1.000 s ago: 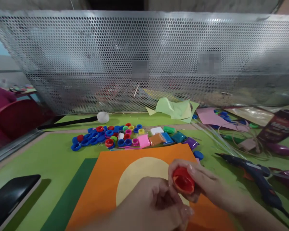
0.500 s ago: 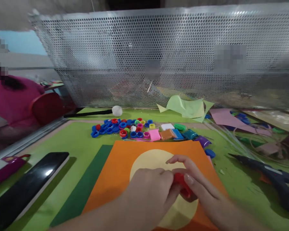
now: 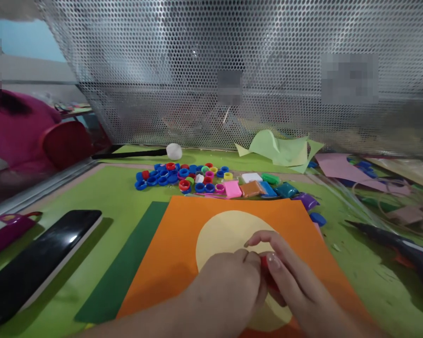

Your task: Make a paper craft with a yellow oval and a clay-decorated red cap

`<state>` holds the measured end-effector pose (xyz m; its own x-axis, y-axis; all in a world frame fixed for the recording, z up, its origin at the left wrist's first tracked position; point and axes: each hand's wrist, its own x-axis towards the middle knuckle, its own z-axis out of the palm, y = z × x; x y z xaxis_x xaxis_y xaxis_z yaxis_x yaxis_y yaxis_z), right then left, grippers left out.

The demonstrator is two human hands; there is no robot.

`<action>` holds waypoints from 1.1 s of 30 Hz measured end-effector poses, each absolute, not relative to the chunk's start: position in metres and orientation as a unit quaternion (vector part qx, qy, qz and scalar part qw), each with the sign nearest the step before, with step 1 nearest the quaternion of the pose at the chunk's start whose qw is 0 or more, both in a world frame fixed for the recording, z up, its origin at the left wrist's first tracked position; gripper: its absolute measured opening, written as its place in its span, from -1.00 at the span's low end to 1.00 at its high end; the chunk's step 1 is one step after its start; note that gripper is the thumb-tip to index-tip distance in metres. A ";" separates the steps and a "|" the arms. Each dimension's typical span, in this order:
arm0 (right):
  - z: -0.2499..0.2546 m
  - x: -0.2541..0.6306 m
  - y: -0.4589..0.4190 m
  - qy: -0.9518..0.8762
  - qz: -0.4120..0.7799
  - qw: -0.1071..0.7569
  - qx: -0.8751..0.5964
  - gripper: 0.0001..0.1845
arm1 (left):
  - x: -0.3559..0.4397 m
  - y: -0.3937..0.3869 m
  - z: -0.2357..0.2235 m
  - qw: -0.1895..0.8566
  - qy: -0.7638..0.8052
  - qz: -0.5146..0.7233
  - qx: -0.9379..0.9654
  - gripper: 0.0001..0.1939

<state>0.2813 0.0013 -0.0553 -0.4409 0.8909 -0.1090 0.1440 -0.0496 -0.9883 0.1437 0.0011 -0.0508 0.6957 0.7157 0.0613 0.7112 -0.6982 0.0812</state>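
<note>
Both hands meet over a pale yellow paper circle (image 3: 220, 230) lying on an orange sheet (image 3: 169, 239). Between them is a red bottle cap (image 3: 265, 268), mostly covered by fingers. My left hand (image 3: 229, 286) has its fingers curled against the cap, their tips hidden. My right hand (image 3: 292, 277) grips the cap from the right with its thumb, while its index finger arches over the circle. Beneath the orange sheet, a dark green sheet (image 3: 123, 267) sticks out on the left.
Several coloured bottle caps (image 3: 162, 177) and small coloured packets (image 3: 251, 188) lie behind the orange sheet. A black phone (image 3: 45, 263) is at left, a glue gun (image 3: 402, 244) at right. A perforated metal panel (image 3: 183, 94) stands behind. A person in pink (image 3: 21, 131) sits far left.
The view has tilted down slightly. My hands have closed further around the red cap, so less of it shows and its open rim is now hidden.
</note>
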 end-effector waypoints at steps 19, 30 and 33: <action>-0.058 0.296 0.012 -0.605 0.618 0.303 -0.401 -0.77 | 0.130 0.007 -0.053 -0.228 0.361 0.197 0.882 -0.76; -0.061 0.292 0.005 -0.649 0.587 0.301 -0.379 -0.68 | 0.121 0.010 -0.043 -0.224 0.249 0.215 0.917 -0.86; -0.050 0.293 0.003 -0.632 0.615 0.310 -0.356 -0.65 | 0.118 0.012 -0.040 -0.185 0.197 0.280 0.921 -0.83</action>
<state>0.2934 0.0029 -0.0505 -0.5544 0.8310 -0.0448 0.0676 -0.0087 -0.9977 0.1182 0.0120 -0.0396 0.7657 0.2598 0.5884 0.4668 -0.8538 -0.2304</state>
